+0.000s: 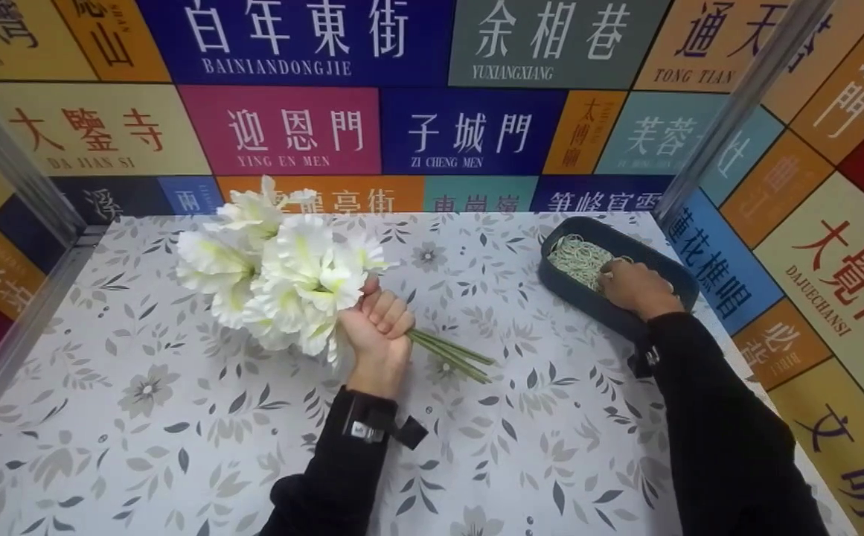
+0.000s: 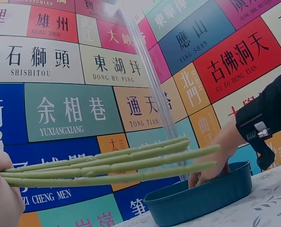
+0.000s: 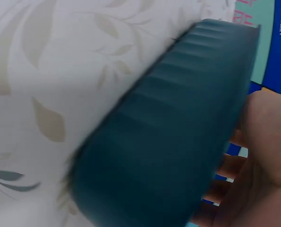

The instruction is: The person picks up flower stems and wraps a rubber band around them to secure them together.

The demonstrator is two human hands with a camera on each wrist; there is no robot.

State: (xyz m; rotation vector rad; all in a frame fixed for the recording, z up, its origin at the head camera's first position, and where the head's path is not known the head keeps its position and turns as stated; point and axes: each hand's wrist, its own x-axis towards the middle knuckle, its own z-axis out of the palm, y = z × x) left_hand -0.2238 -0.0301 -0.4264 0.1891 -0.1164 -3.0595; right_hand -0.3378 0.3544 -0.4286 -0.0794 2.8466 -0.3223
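My left hand [image 1: 381, 331] grips a bunch of artificial flowers [image 1: 305, 272] by the stems, just under the blossoms. The petals are white with yellow-green parts and lean left; the green stems [image 2: 116, 165] stick out to the right of the fist, above the table. My right hand [image 1: 638, 289] reaches into a dark teal oblong box [image 1: 614, 316] that holds a heap of thin pale-green loops [image 1: 577, 260], like rubber bands. Its fingertips are down among the loops. In the right wrist view the box wall hides the ends of the fingers [image 3: 232, 165].
A white table [image 1: 521, 454] with a grey leaf and flower print lies under both hands. Coloured panels [image 1: 279, 130] with lettering rise behind and at both sides. The box stands near the table's right edge, by the right-hand panel [image 1: 845, 246].
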